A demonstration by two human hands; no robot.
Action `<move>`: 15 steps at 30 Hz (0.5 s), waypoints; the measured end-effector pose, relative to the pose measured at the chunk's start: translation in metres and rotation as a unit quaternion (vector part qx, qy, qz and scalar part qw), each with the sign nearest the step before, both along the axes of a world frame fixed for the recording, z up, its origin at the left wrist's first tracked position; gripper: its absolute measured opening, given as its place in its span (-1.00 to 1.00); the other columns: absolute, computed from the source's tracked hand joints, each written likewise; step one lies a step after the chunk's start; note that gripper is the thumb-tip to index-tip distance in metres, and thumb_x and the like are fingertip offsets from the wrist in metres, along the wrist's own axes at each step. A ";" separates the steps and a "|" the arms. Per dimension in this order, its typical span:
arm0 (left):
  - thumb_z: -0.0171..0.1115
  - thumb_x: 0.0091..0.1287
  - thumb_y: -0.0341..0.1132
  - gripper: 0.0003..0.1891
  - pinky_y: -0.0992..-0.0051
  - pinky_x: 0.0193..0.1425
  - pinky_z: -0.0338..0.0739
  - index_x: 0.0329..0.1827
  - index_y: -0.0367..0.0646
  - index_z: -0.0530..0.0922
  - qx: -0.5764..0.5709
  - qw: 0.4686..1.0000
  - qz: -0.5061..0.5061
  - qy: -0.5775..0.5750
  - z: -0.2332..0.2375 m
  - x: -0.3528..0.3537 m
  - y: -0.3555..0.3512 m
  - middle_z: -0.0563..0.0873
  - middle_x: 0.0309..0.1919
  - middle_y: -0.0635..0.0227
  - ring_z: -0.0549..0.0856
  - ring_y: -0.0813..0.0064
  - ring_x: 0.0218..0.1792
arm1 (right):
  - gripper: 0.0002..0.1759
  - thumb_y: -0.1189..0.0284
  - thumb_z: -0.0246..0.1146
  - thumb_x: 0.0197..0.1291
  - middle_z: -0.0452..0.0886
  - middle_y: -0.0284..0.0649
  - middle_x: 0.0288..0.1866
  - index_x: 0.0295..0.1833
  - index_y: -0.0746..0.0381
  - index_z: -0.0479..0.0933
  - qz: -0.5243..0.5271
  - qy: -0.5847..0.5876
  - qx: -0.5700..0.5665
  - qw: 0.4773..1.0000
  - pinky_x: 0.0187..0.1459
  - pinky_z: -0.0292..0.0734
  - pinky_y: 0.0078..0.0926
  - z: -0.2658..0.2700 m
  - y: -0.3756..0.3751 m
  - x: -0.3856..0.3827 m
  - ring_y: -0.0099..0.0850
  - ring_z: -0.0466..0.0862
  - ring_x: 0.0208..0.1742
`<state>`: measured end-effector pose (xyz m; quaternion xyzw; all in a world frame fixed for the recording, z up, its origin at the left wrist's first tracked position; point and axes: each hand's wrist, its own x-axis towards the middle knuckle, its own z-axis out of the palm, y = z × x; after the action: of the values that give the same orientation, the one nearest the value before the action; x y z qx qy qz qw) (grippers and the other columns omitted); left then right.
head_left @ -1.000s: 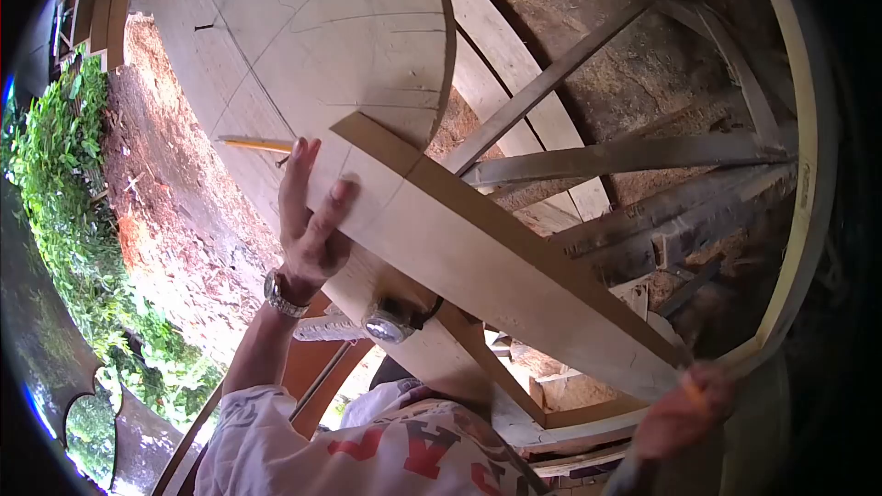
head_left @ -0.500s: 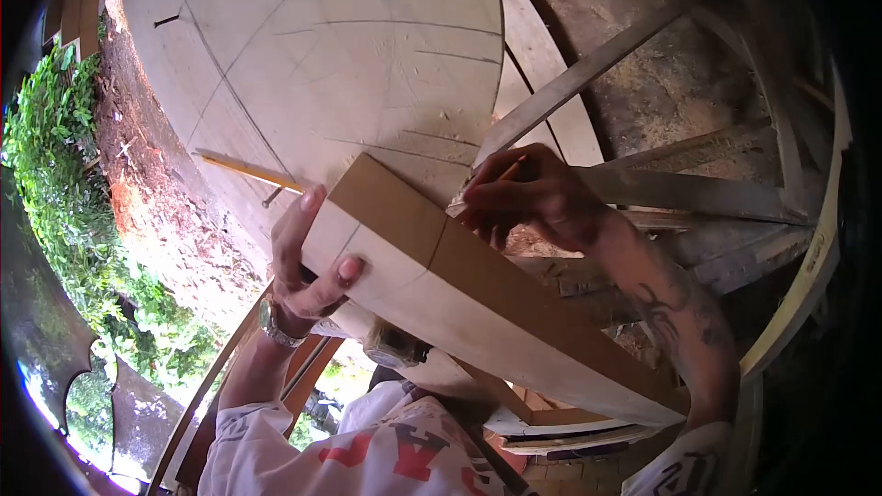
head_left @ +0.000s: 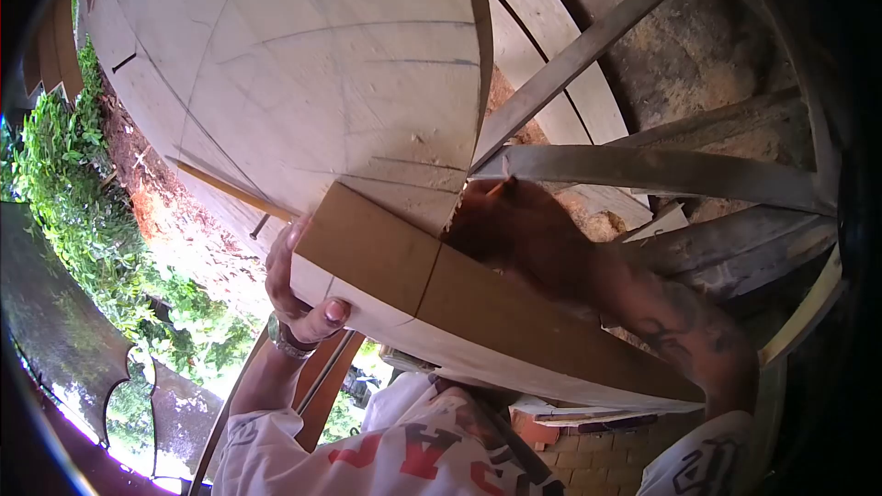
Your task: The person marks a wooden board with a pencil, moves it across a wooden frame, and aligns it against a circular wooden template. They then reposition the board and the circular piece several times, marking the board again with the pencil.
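A long curved wooden piece (head_left: 386, 253), tan on its upper face with a pale edge, lies across the front of a big light plywood board (head_left: 358, 83). My left hand (head_left: 299, 289) grips its left end, the thumb on the pale edge. A dark line crosses the tan face. In shadow beside the board's jagged lower right edge, my right hand (head_left: 537, 234) is closed around a short orange stick, seemingly a pencil (head_left: 503, 186); its fingertips are partly hidden. A thin yellow stick (head_left: 225, 188) lies on the board near my left hand.
Curved pencil lines cover the board. A nail (head_left: 260, 225) and another nail (head_left: 123, 62) stick out along its left side. Wooden slats (head_left: 661, 170) form an open frame at right. Green plants (head_left: 78, 193) grow on the left; brick paving (head_left: 597, 464) shows below.
The view has shifted, so the board and wooden piece appear lower and further left. My right hand has turned and sits deeper in shadow by the board's edge. My left hand keeps its grip.
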<state>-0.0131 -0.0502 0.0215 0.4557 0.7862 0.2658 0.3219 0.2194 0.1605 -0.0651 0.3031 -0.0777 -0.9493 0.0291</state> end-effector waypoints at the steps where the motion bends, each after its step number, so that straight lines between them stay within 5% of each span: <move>1: 0.19 0.35 0.30 -0.07 0.08 0.37 0.42 0.43 -0.43 0.28 0.007 1.000 0.020 -0.008 -0.001 0.003 0.001 0.55 0.25 -0.17 0.57 -0.01 0.23 | -0.71 0.26 0.15 0.51 0.76 -0.08 -0.19 -0.01 0.28 0.59 -0.059 -0.004 -0.060 0.996 -0.15 0.71 -0.40 -0.001 0.000 0.005 -0.35 0.78 -0.24; 5: 0.22 0.28 0.33 -0.03 0.10 0.30 0.45 0.37 -0.50 0.36 -0.031 0.999 0.042 -0.011 0.005 0.006 0.020 0.60 0.18 -0.17 0.60 0.04 0.18 | -0.70 0.25 0.14 0.51 0.76 -0.01 -0.22 -0.02 0.29 0.56 -0.142 -0.014 -0.034 0.989 -0.20 0.73 -0.38 -0.014 0.019 0.016 -0.30 0.79 -0.28; 12: 0.28 0.21 0.32 -0.04 0.16 0.19 0.49 0.32 -0.49 0.42 -0.071 0.988 0.093 -0.097 0.009 0.009 0.037 0.64 0.10 -0.14 0.64 0.08 0.07 | -0.68 0.21 0.16 0.50 0.77 -0.08 -0.23 -0.06 0.27 0.57 0.031 -0.025 0.083 0.996 -0.18 0.70 -0.42 0.001 0.000 -0.002 -0.35 0.78 -0.27; 15: 0.25 0.32 0.22 -0.15 0.11 0.21 0.49 0.38 -0.40 0.37 -0.013 0.996 0.041 -0.083 0.002 0.005 0.015 0.60 0.15 -0.13 0.61 0.04 0.13 | -0.67 0.20 0.13 0.51 0.76 -0.07 -0.22 -0.04 0.26 0.58 -0.067 -0.013 0.034 0.997 -0.18 0.71 -0.40 0.002 0.009 0.000 -0.32 0.78 -0.27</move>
<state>-0.0085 -0.0353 0.0238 0.3953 0.7784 0.3049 0.3806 0.2197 0.1698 -0.0634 0.3103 -0.0655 -0.9473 -0.0458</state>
